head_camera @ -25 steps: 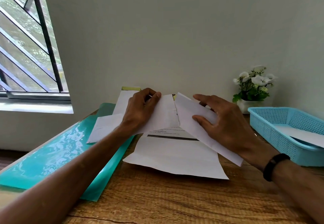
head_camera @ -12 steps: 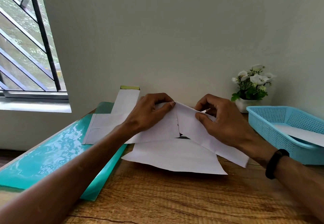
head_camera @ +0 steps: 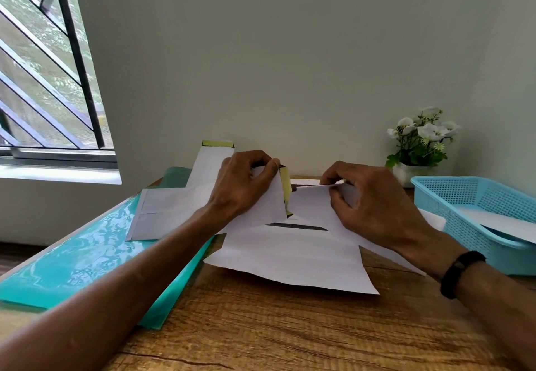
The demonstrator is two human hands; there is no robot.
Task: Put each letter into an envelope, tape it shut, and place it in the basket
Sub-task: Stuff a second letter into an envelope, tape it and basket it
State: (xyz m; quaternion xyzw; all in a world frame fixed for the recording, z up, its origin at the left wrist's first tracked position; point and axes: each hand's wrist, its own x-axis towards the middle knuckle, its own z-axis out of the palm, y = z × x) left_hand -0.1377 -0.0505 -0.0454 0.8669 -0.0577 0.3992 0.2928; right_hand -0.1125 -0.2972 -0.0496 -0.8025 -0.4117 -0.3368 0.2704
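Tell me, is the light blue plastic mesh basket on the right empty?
No, the light blue plastic mesh basket already holds a flat white envelope lying inside it.

On the table (head_camera: 290, 327), a folder (head_camera: 72, 260) lies at the left with envelopes (head_camera: 162, 211) resting on it. A sheet of paper (head_camera: 290, 257) lies in the middle. The basket (head_camera: 464, 214) stands at the right, an envelope (head_camera: 499, 221) inside it, and a potted plant (head_camera: 420, 144) stands behind it against the wall.

Bare tabletop (head_camera: 290, 327) ahead (basket (head_camera: 452, 211) rightward)
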